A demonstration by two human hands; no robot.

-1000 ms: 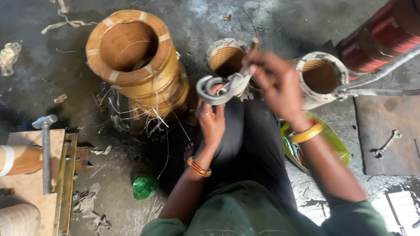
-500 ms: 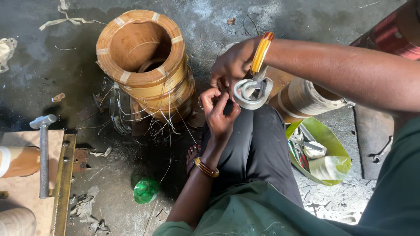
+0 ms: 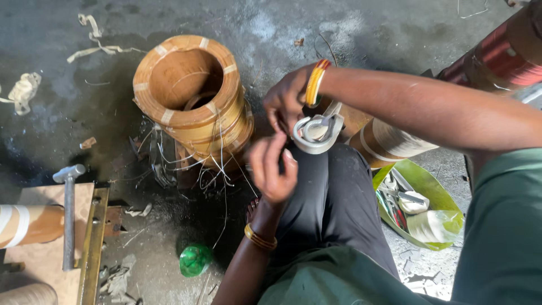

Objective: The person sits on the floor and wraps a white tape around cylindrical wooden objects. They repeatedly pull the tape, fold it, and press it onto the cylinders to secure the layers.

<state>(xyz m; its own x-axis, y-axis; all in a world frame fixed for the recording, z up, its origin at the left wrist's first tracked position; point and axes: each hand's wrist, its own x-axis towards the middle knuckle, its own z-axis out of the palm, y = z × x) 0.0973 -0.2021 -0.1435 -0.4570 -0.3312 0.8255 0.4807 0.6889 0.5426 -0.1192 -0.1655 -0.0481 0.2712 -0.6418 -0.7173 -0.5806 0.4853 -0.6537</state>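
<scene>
The person sits on a grey concrete floor [image 3: 350, 34] with one knee in dark trousers [image 3: 333, 197] drawn up, and both hands work just above that knee. The right hand [image 3: 288, 101], with orange and yellow bangles at the wrist, reaches across from the right with its fingers curled down; its grip closes on the top edge of a roll of whitish tape [image 3: 317, 134], a flat ring with a metal piece showing in its hollow. The left hand [image 3: 272, 169] rises from below with a gold bangle [image 3: 259, 237] on the wrist; its fingers are raised and loosely bent just beside the roll's left edge, and whether that grip pinches a loose end of tape cannot be told. The roll hangs in the air between the two hands, right over the knee. Just to the left stands a large coil [image 3: 192, 101] wound in tan paper with pale bands, hollow at the top, thin wires trailing from its base onto the floor. Behind the right forearm lies another wrapped coil [image 3: 389, 144]. A green tray [image 3: 420, 206] with small tools sits by the right leg. A hammer [image 3: 69, 209] rests on a wooden board [image 3: 45, 254] at lower left, and a green bottle [image 3: 195, 260] lies near the foot.
</scene>
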